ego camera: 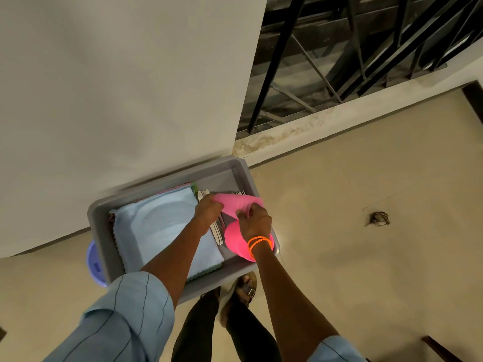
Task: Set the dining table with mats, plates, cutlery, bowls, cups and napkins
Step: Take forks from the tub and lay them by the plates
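Pink plastic cups (pixel 236 205), stacked sideways in grey plastic bin (pixel 172 178), long axis approx 9-to-3. Left hand (pixel 207 209) grips base end at 9, right hand (pixel 254 218) pinches rim end at 3. Both hands equally near.

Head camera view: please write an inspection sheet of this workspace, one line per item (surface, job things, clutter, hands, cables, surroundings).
Surface: beige tiled floor; no dining table in view.
Job's things: grey plastic tub holds a light blue cloth lying over round plate shapes, metal cutlery beside it, and pink plastic cups.
Clutter: small dark debris on the floor; purple plastic object partly hidden behind the tub.
Hands: left hand and right hand both grip one pink cup lying sideways.
Cables: nothing seen.
Surroundings: white wall, black metal railing, sandalled foot.
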